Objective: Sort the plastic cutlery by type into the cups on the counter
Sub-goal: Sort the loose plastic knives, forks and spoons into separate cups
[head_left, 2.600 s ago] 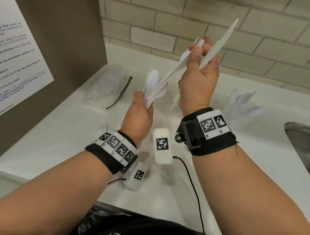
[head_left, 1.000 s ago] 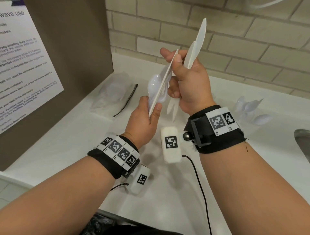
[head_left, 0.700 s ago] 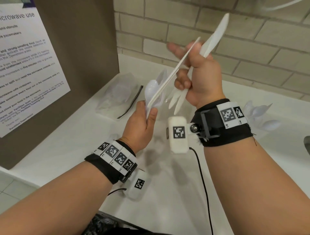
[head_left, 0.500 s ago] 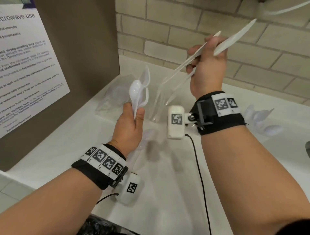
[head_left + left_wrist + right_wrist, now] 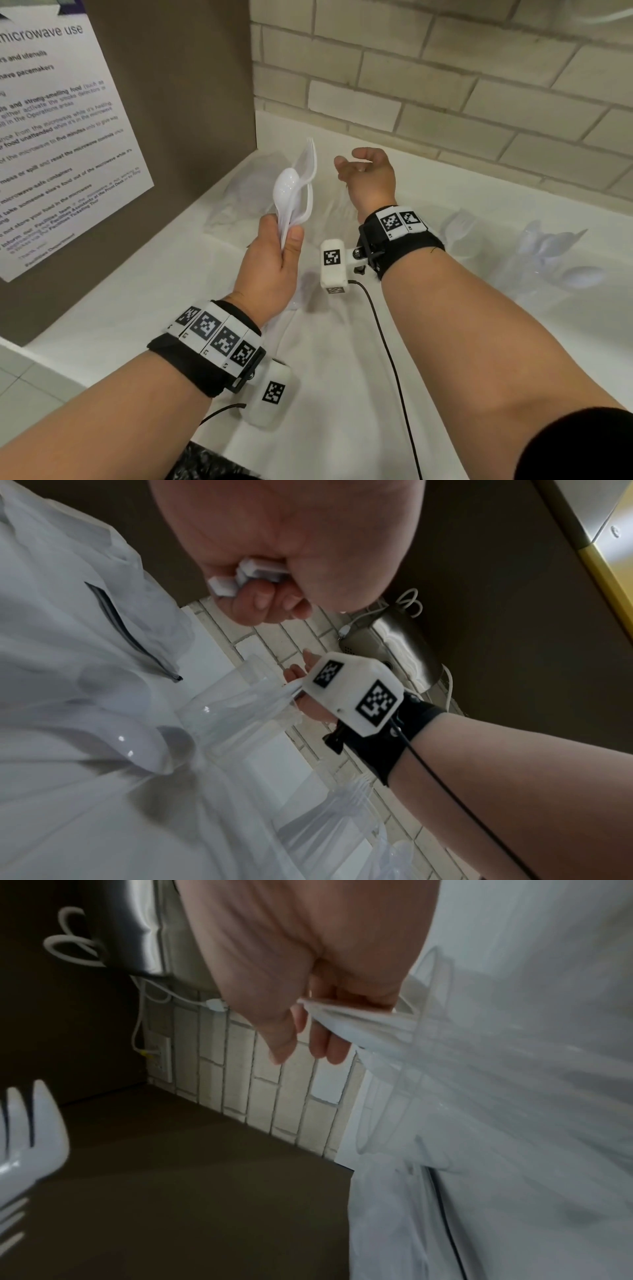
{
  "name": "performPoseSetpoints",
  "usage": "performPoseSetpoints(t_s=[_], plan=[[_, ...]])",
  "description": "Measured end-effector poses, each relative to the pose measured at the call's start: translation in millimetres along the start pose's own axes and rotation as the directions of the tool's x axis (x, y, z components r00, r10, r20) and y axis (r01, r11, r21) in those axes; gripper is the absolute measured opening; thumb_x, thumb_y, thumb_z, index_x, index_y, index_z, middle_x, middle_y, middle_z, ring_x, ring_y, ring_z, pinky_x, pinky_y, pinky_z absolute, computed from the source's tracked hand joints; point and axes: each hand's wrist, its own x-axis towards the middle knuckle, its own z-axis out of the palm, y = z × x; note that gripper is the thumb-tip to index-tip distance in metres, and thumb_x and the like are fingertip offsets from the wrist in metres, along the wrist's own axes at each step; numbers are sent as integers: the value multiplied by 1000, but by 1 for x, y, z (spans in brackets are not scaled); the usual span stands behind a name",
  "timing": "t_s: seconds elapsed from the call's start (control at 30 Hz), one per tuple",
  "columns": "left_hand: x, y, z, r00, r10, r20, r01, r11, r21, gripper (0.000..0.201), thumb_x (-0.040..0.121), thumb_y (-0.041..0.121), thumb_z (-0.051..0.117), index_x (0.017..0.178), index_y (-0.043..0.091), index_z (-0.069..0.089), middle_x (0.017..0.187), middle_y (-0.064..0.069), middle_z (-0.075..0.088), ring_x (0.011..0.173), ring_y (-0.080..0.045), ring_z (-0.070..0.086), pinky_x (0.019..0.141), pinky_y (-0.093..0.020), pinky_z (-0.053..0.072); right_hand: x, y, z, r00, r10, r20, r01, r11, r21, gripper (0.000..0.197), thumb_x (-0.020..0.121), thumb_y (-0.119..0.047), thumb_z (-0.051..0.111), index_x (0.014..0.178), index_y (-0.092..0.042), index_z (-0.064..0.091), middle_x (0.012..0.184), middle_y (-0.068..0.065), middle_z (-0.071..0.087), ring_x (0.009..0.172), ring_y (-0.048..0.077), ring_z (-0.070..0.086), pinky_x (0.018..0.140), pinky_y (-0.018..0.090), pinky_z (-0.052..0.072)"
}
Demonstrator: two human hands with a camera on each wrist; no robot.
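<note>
Grip: left hand [image 5: 270,263] wraps mixed spoons and forks [image 5: 291,185], heads up. Right hand [image 5: 371,181], fingers loosely curled, sits atop knives [image 5: 369,1026] standing in clear cup [image 5: 222,704] on worktop [image 5: 342,359]; pinching or free, cannot tell. Step reads as knife drop-off. Next likely calls for picking one type from the bundle.

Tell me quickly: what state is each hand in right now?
Left hand: holding a bundle of spoons and forks.
Right hand: fingers touch white cutlery standing in a clear cup; whether it grips cannot be told.
</note>
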Motion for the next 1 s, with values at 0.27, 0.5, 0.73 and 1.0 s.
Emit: performPoseSetpoints(t_s=[0.27, 0.5, 0.73, 1.0], plan=[[-1, 8, 14, 998, 13, 56, -12, 1000, -3, 20, 98, 37, 36, 100, 17, 36, 69, 11, 45, 57, -3, 46, 50, -9, 35, -28, -37, -22, 987, -147, -63, 144, 988, -61, 23, 93, -36, 57, 102, -17, 67, 109, -3, 68, 107, 13, 61, 99, 30, 45], [1, 16, 28, 986, 79, 145, -75, 997, -30, 31, 99, 34, 39, 114, 7, 42, 78, 8, 51, 68, -11, 54, 56, -22, 41, -84, -44, -56, 911, 10, 412, -56, 993, 99, 17, 90, -32, 63, 90, -16, 68, 84, 1, 70, 80, 17, 68, 78, 32, 54], [-3, 29, 48, 974, 101, 201, -96, 995, -36, 27, 99, 30, 42, 110, 6, 38, 71, 10, 47, 57, -6, 47, 44, -16, 29, -96, -46, -79, 942, -71, 327, 70, 997, 14, 17, 88, -22, 67, 97, -8, 66, 83, 10, 67, 79, 26, 67, 80, 44, 56], [-9, 40, 63, 964, 137, 229, -124, 990, -70, 22, 97, 31, 47, 98, 14, 34, 66, 7, 45, 54, -8, 44, 46, -15, 34, -90, -45, -89, 990, -106, 90, 112, 992, -61, 34, 94, -31, 50, 86, 1, 59, 75, 7, 65, 69, 25, 58, 69, 39, 51]])
